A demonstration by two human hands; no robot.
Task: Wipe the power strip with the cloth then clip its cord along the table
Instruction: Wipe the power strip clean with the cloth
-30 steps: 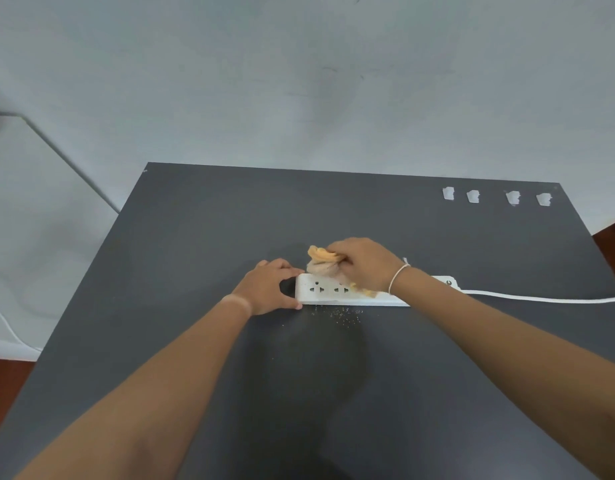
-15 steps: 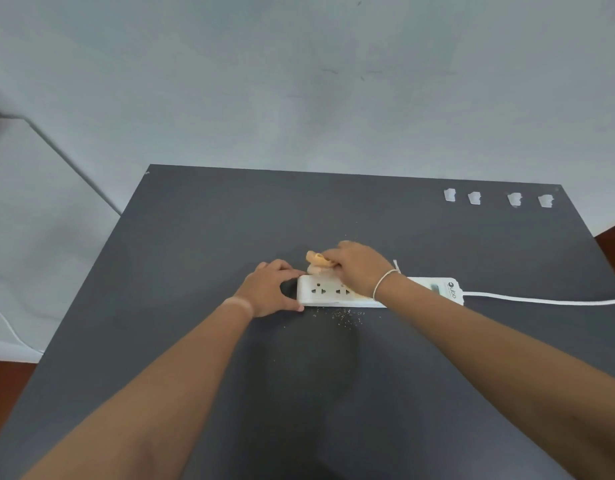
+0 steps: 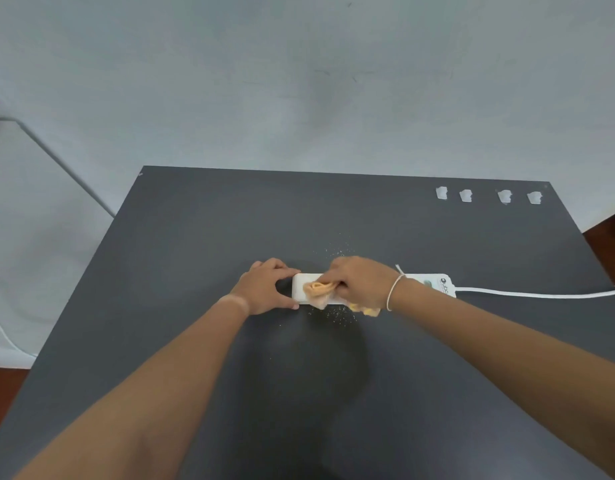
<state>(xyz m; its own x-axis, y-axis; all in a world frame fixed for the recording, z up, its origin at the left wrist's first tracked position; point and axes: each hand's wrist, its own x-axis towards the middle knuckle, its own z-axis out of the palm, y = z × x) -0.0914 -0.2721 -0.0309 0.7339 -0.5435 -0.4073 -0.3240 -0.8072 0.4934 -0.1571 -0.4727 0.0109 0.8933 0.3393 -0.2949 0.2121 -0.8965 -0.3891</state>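
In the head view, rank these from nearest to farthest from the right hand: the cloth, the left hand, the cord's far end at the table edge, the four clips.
1. Cloth: gripped in the right hand, on the power strip.
2. Left hand: just left, bracing the strip's end.
3. Clips: far right corner of the table.
4. Cord end: right table edge.

Clips and cord end are nearly too close to call.

Your bench (image 3: 181, 258) reads as a dark grey matt top, smooth, with only a faint dull sheen, dusted with fine pale gritty specks (image 3: 333, 311) by the strip. The power strip (image 3: 441, 284) and its cord (image 3: 541, 294) look like smooth white plastic, slightly glossy, while the cloth (image 3: 319, 289) you grip is soft, crumpled peach-orange fabric. Four small clips (image 3: 465, 195) at the far right look like pale, translucent plastic; the wall (image 3: 299, 81) behind is flat, matt, scuffed paint.
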